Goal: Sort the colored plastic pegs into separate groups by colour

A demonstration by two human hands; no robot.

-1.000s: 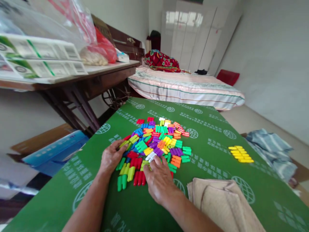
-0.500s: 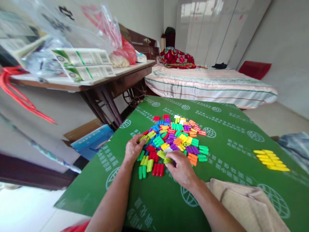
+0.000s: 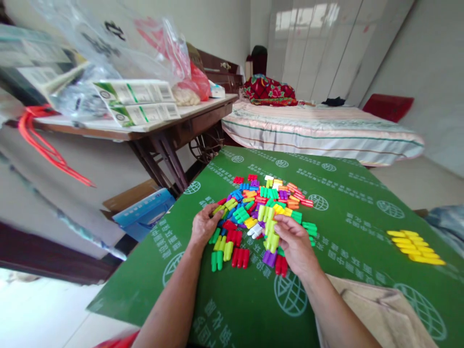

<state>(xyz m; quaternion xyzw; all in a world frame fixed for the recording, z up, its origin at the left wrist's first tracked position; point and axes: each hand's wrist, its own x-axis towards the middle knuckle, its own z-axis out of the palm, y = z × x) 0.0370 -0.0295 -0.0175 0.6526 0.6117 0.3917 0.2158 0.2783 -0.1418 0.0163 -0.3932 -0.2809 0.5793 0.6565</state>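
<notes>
A heap of colourful bullet-shaped plastic building blocks (image 3: 241,215) lies on the green board. My right hand (image 3: 297,245), at the heap's near right side, pinches a joined strip of yellow-green blocks (image 3: 270,226) between thumb and fingers, tilted up toward me. Purple blocks (image 3: 269,258) and red blocks (image 3: 281,265) show just below that strip; whether they are joined to it I cannot tell. At the heap's left edge, my left hand (image 3: 205,225) has its fingertips closed on other yellow-green blocks (image 3: 225,207). Its fingers are partly hidden from view.
Joined yellow blocks (image 3: 415,247) lie apart on the right of the green board (image 3: 348,222). A folded beige cloth (image 3: 373,309) covers the near right. On the left stands a sewing-machine table (image 3: 145,129) with bags and boxes; a bed (image 3: 319,126) is behind.
My right hand has raised the yellow-green strip and moved slightly right, turning it upright. Purple and red blocks now show beneath it. My left hand stays at the heap's left edge.
</notes>
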